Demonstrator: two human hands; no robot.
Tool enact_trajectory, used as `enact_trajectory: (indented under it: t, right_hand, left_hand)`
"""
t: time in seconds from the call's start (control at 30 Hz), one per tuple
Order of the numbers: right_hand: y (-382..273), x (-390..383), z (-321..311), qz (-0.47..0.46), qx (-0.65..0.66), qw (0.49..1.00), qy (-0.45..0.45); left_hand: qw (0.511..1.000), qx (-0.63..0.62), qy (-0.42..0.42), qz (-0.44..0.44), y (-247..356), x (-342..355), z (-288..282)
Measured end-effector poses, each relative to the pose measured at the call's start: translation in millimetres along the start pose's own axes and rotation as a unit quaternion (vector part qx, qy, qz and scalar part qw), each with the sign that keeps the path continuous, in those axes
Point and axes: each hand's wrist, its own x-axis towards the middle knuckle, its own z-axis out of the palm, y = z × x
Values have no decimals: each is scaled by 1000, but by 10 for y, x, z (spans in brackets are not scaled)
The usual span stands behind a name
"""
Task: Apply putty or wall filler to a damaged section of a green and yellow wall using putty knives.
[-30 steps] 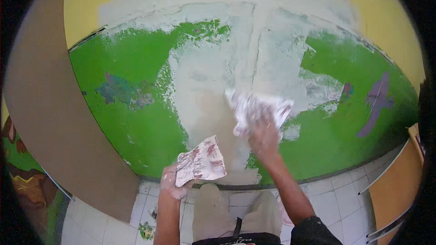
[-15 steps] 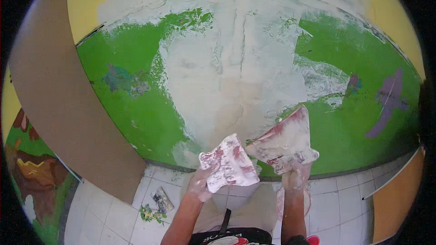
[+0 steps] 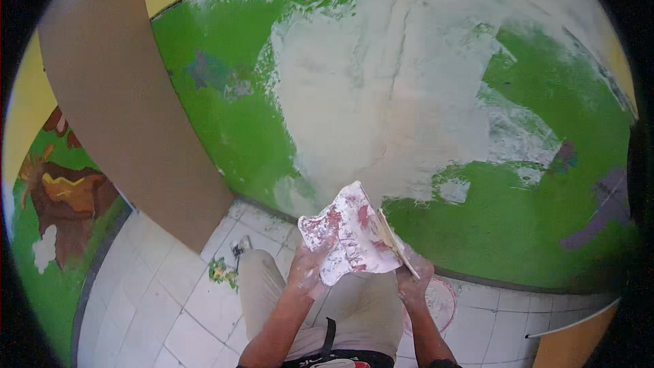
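My left hand, smeared with white, is closed on a wide putty scraper. Its reddish blade is coated with white filler and lies face up in front of me. In my right hand is a second scraper, now seen almost edge-on, its edge against the right side of the first one. Ahead stands a green wall with a large patch of whitish filler and vertical cracks or ridges running up it.
A brown panel leans or stands at left, near a painted mural. Behind my right forearm is a round tub with a pinkish rim. Yellow-green scraps lie on the tiled floor. An orange board sits lower right.
My right hand has moved left and turned its scraper from face-on to edge-on, bringing it against the left one. The view has shifted, so the wall appears higher and further right.
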Motion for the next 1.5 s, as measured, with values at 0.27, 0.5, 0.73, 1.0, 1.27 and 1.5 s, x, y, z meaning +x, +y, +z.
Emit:
enact_trajectory:
  t: [0.27, 0.5, 0.73, 1.0, 1.27, 1.5]
  right_hand:
    - [818, -8, 280, 37, -19, 998, -46]
    - [795, 282, 2, 311, 566, 759, -80]
    - [272, 356, 331, 393, 569, 702, -169]
    - [455, 385, 547, 420, 535, 715, -163]
    - [835, 250, 648, 360, 465, 807, -55]
    - [1288, -810, 86, 416, 360, 833, 52]
  left_hand:
    - [995, 17, 84, 49, -95, -118, -114]
    - [972, 104, 145, 156, 398, -225, -598]
    - [963, 154, 114, 188, 154, -63, -700]
    - [973, 139, 81, 167, -72, -195, -549]
    - [974, 142, 109, 138, -90, -403, -837]
    - [869, 459, 150, 107, 90, -408, -949]
